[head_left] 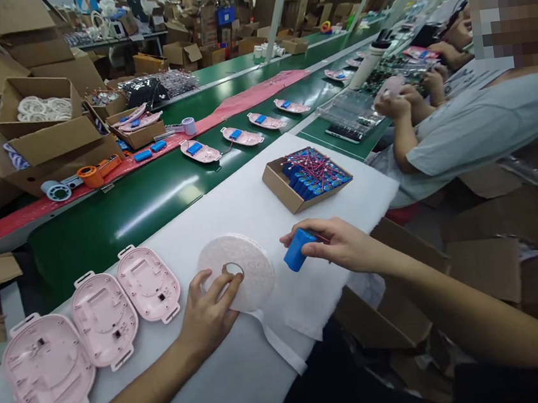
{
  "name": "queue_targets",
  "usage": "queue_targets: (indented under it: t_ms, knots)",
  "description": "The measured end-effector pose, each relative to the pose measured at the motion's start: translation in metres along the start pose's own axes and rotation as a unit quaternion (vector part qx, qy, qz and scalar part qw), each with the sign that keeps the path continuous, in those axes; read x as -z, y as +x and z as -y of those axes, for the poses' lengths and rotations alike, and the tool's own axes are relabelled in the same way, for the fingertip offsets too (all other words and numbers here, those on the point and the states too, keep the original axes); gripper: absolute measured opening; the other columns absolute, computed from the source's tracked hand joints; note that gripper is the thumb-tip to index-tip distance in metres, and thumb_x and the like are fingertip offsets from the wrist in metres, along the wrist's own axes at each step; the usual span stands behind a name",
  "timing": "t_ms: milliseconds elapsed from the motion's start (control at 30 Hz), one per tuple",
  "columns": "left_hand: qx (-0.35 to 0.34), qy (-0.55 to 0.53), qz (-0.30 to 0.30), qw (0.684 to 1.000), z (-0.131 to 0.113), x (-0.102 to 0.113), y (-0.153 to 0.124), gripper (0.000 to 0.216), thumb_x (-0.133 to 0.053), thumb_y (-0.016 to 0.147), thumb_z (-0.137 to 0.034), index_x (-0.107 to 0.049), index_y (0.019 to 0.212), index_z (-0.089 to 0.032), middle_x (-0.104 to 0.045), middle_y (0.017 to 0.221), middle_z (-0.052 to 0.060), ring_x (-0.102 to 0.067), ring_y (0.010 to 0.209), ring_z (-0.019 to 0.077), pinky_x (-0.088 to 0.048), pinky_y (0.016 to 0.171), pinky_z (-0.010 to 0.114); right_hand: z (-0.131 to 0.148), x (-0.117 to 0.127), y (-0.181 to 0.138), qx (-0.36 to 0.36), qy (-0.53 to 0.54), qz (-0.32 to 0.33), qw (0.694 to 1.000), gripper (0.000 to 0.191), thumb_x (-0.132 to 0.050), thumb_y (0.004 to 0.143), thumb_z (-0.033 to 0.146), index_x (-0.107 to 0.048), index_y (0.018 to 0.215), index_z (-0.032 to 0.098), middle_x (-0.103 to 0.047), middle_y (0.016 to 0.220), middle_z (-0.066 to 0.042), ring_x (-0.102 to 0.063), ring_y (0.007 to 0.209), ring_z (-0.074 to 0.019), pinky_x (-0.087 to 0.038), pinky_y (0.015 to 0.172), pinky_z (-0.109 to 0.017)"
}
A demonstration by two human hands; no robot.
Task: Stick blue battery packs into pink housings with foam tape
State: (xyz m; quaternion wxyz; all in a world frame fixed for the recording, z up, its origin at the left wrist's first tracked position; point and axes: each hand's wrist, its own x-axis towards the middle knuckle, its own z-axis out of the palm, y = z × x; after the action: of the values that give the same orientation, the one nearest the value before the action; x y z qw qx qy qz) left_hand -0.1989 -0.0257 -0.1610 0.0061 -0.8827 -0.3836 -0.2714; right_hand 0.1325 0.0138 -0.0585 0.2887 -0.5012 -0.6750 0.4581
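Observation:
My right hand (338,242) pinches a blue battery pack (298,250) above the white-covered table, its red wire trailing under my fingers. My left hand (215,303) is closed on a flat roll of white tape (257,270), fingertips at its centre hole. From that roll, a loose tape end (281,344) runs toward the table's near edge. Three pink plastic shells lie hollow side up at the left: a near one (49,372), a middle one (104,318) and a far one (149,283). An open cardboard box (280,187) beyond my right hand holds several blue battery packs with red wires.
Behind the table runs a green conveyor belt (154,204), carrying several pink shells (200,151) with blue packs. Orange and grey tape dispensers (97,173) sit on a red strip. Cardboard boxes (52,147) stand at the left. A co-worker's arm (408,129) is at the right.

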Motion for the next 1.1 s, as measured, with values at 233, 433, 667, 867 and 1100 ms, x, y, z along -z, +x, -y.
queue_targets:
  t_ms: [233,433,667,867,1100]
  knots:
    - [-0.012,0.01,0.01,1.0,-0.002,-0.001,-0.004,0.058,-0.068,0.089,-0.011,-0.062,0.145,-0.026,-0.074,0.128,0.003,-0.051,0.12,0.0316,-0.04,0.109,0.048,0.016,-0.013,0.014,0.056,-0.193,0.077,0.977,0.043,-0.071,0.094,0.063,-0.076,0.092,0.02,-0.059,0.06,0.003,-0.045,0.053,-0.012,-0.036,0.055,-0.027]
    - [-0.007,0.019,0.003,1.0,-0.004,0.005,-0.001,0.058,-0.065,0.088,-0.008,-0.062,0.143,-0.026,-0.075,0.126,0.001,-0.05,0.113,0.0307,-0.039,0.106,0.048,0.011,-0.024,0.019,0.039,-0.171,0.154,0.972,0.039,-0.067,0.099,0.056,-0.074,0.112,0.02,-0.068,0.074,0.0,-0.06,0.066,-0.0155,-0.045,0.065,-0.028]
    - [0.021,0.052,0.003,0.998,-0.008,0.007,-0.003,0.055,-0.072,0.09,-0.021,-0.062,0.144,-0.028,-0.075,0.118,0.005,-0.049,0.095,0.0285,-0.037,0.097,0.053,-0.035,-0.075,-0.004,-0.062,0.231,-0.003,0.971,0.067,-0.087,0.082,0.048,-0.06,0.137,0.02,-0.075,0.115,-0.011,-0.073,0.1,-0.0245,-0.061,0.09,-0.041]
    - [-0.03,0.005,0.042,0.999,-0.036,0.006,-0.014,0.06,-0.069,0.094,-0.029,-0.054,0.152,-0.029,-0.073,0.118,0.008,-0.052,0.098,0.0276,-0.035,0.091,0.049,-0.025,-0.04,0.042,0.078,0.297,-0.26,0.915,0.039,-0.091,0.078,0.043,-0.069,0.105,0.027,-0.078,0.107,-0.006,-0.075,0.104,-0.0274,-0.061,0.098,-0.049]
    - [-0.023,-0.027,0.154,0.988,-0.027,-0.007,-0.016,0.067,-0.054,0.101,-0.058,-0.048,0.155,-0.019,-0.065,0.138,0.013,-0.052,0.107,0.0301,-0.035,0.077,0.043,0.042,-0.104,0.151,0.178,0.087,-0.011,0.98,0.05,-0.091,0.076,0.031,-0.07,0.121,0.028,-0.076,0.12,-0.006,-0.075,0.108,-0.0274,-0.061,0.098,-0.045]
